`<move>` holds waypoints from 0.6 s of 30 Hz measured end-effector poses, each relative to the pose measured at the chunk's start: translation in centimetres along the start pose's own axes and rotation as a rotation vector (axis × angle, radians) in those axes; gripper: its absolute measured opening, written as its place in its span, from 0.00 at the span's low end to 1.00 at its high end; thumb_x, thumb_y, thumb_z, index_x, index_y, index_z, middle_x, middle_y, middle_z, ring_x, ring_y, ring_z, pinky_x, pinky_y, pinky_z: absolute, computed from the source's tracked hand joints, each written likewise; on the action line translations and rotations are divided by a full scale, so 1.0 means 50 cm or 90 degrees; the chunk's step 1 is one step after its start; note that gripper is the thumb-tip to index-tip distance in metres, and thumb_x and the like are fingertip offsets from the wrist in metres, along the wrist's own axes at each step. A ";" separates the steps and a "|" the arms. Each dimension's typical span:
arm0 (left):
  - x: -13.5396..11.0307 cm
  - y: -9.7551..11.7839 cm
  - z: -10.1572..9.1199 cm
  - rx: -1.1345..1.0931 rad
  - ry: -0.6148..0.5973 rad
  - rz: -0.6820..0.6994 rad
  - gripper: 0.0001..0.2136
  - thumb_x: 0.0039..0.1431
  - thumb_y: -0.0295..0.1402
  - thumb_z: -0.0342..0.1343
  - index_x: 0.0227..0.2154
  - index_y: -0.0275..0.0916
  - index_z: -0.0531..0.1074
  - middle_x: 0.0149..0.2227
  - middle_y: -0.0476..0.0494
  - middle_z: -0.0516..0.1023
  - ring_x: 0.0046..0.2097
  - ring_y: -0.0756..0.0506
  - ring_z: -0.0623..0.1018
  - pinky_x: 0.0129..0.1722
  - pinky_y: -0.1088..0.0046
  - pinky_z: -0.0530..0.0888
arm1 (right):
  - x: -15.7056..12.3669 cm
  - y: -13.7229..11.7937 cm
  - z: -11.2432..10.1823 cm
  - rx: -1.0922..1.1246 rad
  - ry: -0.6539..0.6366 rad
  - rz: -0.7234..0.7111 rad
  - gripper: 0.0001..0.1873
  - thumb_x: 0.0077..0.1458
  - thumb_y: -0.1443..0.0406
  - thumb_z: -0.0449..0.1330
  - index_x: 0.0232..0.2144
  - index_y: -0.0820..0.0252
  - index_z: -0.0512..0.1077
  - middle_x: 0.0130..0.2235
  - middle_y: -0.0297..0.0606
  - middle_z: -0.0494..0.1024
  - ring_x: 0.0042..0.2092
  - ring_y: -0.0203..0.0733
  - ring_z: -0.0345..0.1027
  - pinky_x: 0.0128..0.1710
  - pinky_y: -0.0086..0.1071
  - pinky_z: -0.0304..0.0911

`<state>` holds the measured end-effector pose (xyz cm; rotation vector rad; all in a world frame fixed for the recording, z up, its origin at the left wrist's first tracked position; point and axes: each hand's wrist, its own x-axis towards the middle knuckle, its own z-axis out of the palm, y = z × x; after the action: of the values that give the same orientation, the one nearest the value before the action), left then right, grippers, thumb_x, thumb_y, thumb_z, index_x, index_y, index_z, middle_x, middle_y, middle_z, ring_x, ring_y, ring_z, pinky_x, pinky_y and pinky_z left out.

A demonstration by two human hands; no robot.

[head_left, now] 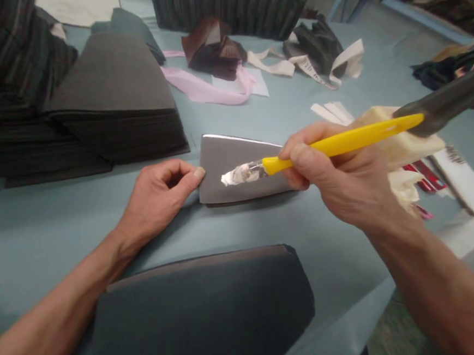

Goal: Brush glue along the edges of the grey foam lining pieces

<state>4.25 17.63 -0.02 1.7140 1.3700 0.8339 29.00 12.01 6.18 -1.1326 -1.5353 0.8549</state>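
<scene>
A small stack of dark grey, sheet-like pieces [219,154] lies on the blue-green table, with a white line along its far edge. My left hand [162,194] pinches the stack's left edge between thumb and forefinger. In my right hand [340,183] is a yellow-handled brush [360,136], its tip coated in white paste and pointing left over the top piece. Whether the tip touches that surface, I cannot tell. Closer to me lies a larger dark sheet-like piece [207,316] with a brownish strip along its far edge.
Tall stacks of dark pieces [109,72] stand at the left, and a long row of them [227,8] at the back. Pink ribbon [209,89], brown scraps [214,48] and white strips lie behind. A dark bar [452,97] crosses the right side above a pale cloth.
</scene>
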 end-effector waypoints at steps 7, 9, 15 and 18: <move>-0.002 -0.007 0.000 -0.032 -0.010 0.022 0.19 0.57 0.51 0.61 0.26 0.39 0.79 0.28 0.48 0.79 0.30 0.49 0.71 0.32 0.73 0.68 | 0.006 -0.003 0.046 0.000 -0.100 0.016 0.24 0.60 0.42 0.69 0.32 0.55 0.75 0.26 0.30 0.71 0.26 0.34 0.63 0.25 0.32 0.61; -0.002 -0.008 0.001 -0.036 -0.012 0.024 0.19 0.56 0.51 0.61 0.26 0.38 0.79 0.27 0.48 0.78 0.30 0.49 0.71 0.31 0.73 0.67 | 0.005 -0.003 0.051 0.000 -0.103 0.018 0.24 0.60 0.42 0.69 0.32 0.55 0.75 0.26 0.30 0.71 0.26 0.34 0.63 0.26 0.32 0.62; 0.000 -0.007 0.005 -0.045 -0.013 0.034 0.17 0.57 0.49 0.61 0.25 0.38 0.78 0.26 0.48 0.77 0.28 0.49 0.70 0.31 0.73 0.67 | 0.006 0.003 0.056 -0.007 -0.129 0.017 0.25 0.61 0.41 0.69 0.32 0.56 0.76 0.26 0.31 0.72 0.27 0.34 0.64 0.26 0.32 0.62; 0.000 -0.006 0.005 -0.032 -0.008 0.032 0.17 0.57 0.48 0.61 0.26 0.39 0.78 0.27 0.48 0.77 0.29 0.49 0.71 0.32 0.72 0.68 | 0.006 0.007 0.050 -0.015 -0.124 0.031 0.26 0.60 0.40 0.69 0.32 0.55 0.76 0.26 0.31 0.72 0.27 0.34 0.64 0.25 0.32 0.61</move>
<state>4.34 17.65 -0.43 1.7175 1.2924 0.8772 26.66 12.43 5.34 -1.1343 -1.6860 1.0056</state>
